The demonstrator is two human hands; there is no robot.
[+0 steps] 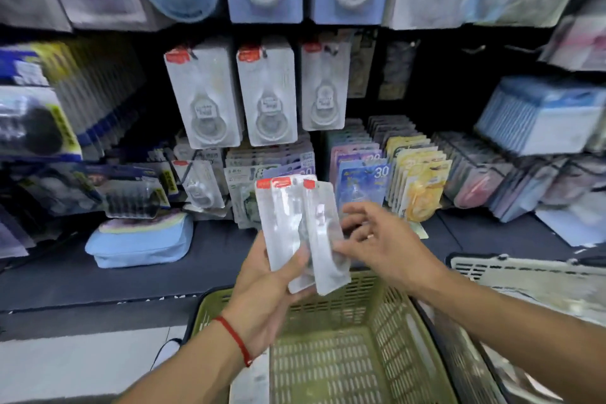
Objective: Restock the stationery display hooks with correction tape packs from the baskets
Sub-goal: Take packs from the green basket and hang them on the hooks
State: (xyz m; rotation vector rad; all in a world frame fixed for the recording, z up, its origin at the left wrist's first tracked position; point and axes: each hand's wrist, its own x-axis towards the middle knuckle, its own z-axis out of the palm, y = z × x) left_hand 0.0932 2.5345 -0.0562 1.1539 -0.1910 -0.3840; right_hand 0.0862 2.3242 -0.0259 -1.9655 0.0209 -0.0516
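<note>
Hooked display racks are carrying red-tabbed correction tape packs [210, 98]; blue cards are reading "30". Above the green basket [331, 338], the left hand [265, 285] is gripping three fanned packs [295, 229]; the right hand [377, 239] is pinching the rightmost pack's edge.

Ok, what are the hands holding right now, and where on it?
The left hand grips a fanned bunch of correction tape packs by their lower ends. The right hand touches the rightmost pack's right edge; whether it pinches it cannot be told.
</note>
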